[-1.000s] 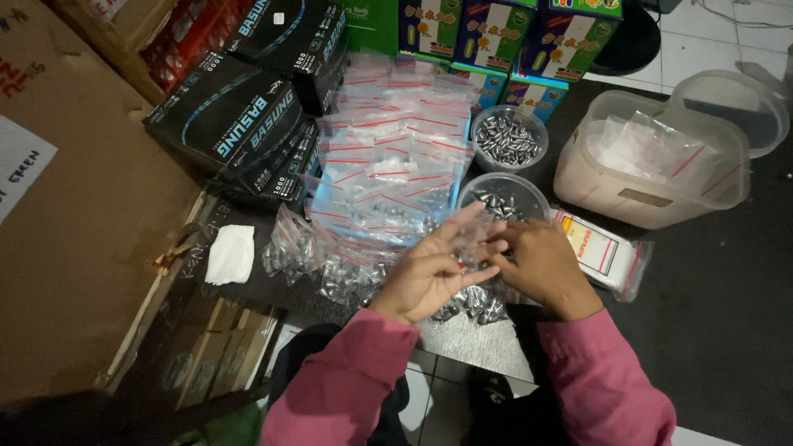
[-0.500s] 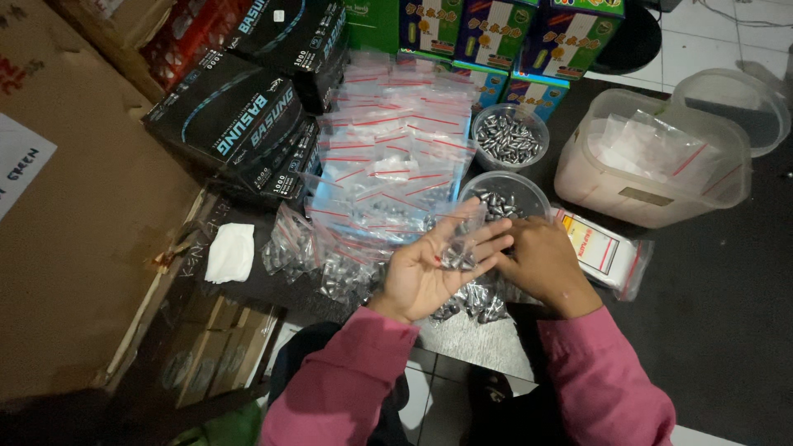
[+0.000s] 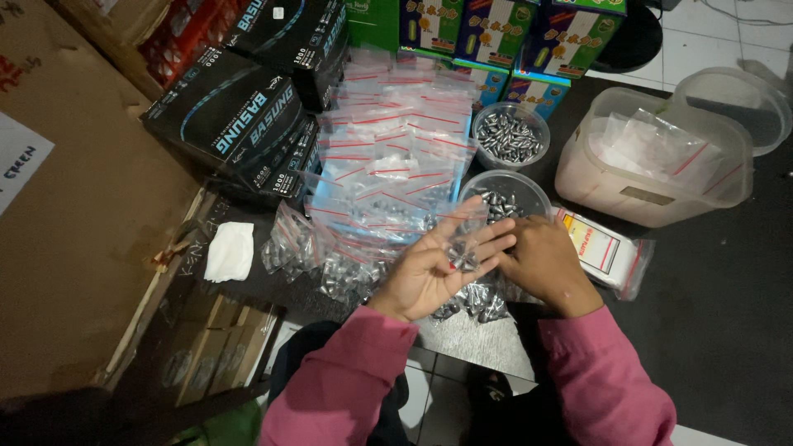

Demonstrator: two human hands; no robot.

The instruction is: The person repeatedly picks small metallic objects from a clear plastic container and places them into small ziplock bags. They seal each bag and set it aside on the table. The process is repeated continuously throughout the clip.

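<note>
Head view: filled bags (image 3: 330, 264) and black boxes (image 3: 239, 124) crowd the left hand (image 3: 434, 272).

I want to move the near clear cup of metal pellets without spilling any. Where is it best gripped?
Probably by the rim of the near clear cup, pinched from its far side: it stands upright and open-topped, and the right hand and left hand crowd its near side.
</note>
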